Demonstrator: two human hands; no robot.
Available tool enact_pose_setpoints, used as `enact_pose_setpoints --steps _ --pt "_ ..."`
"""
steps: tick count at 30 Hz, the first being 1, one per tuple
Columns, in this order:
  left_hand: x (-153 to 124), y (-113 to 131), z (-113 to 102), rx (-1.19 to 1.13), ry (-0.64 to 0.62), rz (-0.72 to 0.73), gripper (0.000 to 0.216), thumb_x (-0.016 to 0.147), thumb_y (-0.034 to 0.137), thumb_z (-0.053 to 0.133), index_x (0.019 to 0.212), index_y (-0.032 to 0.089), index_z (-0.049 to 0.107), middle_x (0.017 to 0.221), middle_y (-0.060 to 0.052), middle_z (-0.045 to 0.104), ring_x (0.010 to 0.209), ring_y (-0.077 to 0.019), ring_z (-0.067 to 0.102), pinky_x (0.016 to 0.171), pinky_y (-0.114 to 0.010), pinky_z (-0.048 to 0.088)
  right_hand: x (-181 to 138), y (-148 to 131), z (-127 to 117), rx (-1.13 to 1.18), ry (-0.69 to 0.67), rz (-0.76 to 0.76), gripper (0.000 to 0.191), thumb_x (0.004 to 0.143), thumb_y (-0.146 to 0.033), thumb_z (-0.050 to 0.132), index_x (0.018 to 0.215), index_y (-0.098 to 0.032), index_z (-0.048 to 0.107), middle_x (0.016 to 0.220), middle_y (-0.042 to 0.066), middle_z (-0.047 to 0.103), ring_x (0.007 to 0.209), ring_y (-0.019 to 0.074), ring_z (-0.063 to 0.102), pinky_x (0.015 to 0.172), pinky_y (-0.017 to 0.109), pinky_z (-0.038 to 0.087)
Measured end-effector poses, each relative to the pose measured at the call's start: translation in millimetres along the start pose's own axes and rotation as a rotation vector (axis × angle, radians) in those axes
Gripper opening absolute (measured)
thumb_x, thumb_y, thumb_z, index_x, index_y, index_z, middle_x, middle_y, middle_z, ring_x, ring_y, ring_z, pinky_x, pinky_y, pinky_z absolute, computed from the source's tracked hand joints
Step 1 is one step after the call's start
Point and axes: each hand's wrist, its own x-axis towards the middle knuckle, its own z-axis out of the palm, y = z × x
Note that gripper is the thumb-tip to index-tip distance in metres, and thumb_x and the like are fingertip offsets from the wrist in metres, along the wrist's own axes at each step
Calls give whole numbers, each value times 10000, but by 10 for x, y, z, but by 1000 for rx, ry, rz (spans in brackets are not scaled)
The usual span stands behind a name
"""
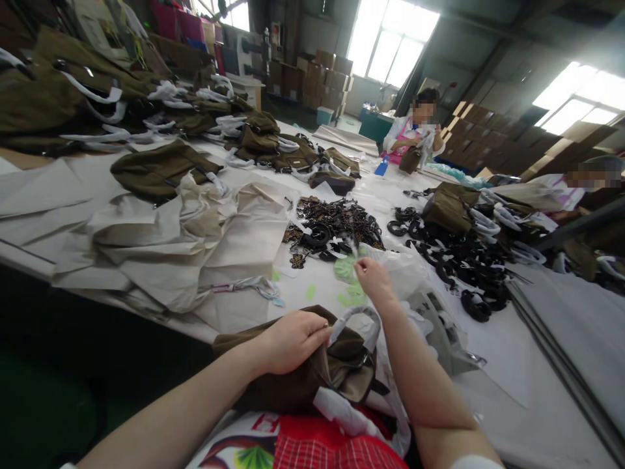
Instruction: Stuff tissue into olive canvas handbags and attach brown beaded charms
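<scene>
An olive-brown handbag [283,387] lies against my lap at the table's edge, its handles [359,316] wrapped in white material. My left hand [295,339] is closed on the bag's upper edge beside its opening. Raised beyond the bag, my right hand [374,280] has its fingers pinched together. A thin whitish wisp shows by those fingertips, too blurred to name. Just past them lie light green pieces [346,267] and a heap of leopard-patterned straps and chains [336,221].
Crumpled beige paper [161,247] covers the table's left side, with more olive bags [161,166] behind. Black rings and straps [459,267] are piled at right, near a grey device [439,332]. Across the table a co-worker [415,140] handles a bag; another person [561,189] is at far right.
</scene>
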Motion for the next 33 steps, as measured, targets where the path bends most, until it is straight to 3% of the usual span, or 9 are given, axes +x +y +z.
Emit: enact_pose_setpoints --steps 3,6,8,11,14,21,26,29,33 --pt "16 6 -8 0 15 33 370 988 322 359 825 187 662 808 -28 650 787 -152 588 762 -243 442 -2 7 -241 255 184 -22 403 975 -438 357 996 -153 641 814 66 697 698 145 633 661 245 485" --pt "16 13 -22 -9 32 54 365 985 307 370 827 186 676 889 -46 641 855 -158 585 832 -261 457 -80 -100 -336 818 311 -48 373 902 -493 488 911 -152 638 780 44 688 576 105 558 563 213 466" --pt "1 13 -31 -21 59 55 363 981 303 383 814 185 682 933 -56 630 903 -163 581 868 -275 462 -157 -202 -349 1157 305 -55 327 815 -485 625 832 -159 642 768 34 687 528 84 505 520 201 442" --pt "-31 10 -40 -31 122 46 340 970 306 415 813 185 691 1062 -75 611 996 -176 574 936 -306 457 -261 -318 -344 1311 245 -52 295 773 -459 686 789 -167 651 736 19 682 516 73 481 498 189 416" --pt "-52 15 -48 -39 135 45 339 972 310 411 821 183 687 1136 -79 610 1027 -178 581 943 -302 456 -324 -354 -328 1338 218 -52 260 773 -425 701 777 -169 655 717 12 683 514 70 477 489 183 401" --pt "-43 50 -65 10 33 -14 371 978 315 381 813 181 686 762 -30 678 726 -150 600 699 -234 439 -349 -328 -354 1361 226 -38 247 743 -392 736 765 -157 665 749 24 703 495 61 475 470 183 398" --pt "-68 39 -46 11 38 -18 388 976 317 388 790 179 699 718 -23 680 675 -137 584 662 -221 415 -95 -96 -519 1402 471 20 275 697 -404 747 769 -155 659 698 5 674 461 53 452 441 179 370" --pt "-104 32 -30 -7 77 -12 381 972 310 395 779 173 694 704 -21 666 669 -133 581 669 -220 416 116 203 -602 1161 706 121 295 765 -447 641 806 -155 647 639 -6 628 468 77 463 468 205 386" --pt "-153 37 -12 -26 163 7 377 975 306 386 794 160 682 750 -39 664 716 -145 594 701 -234 424 198 505 -583 605 464 270 323 743 -393 626 901 -116 679 765 97 684 723 212 625 651 312 471"
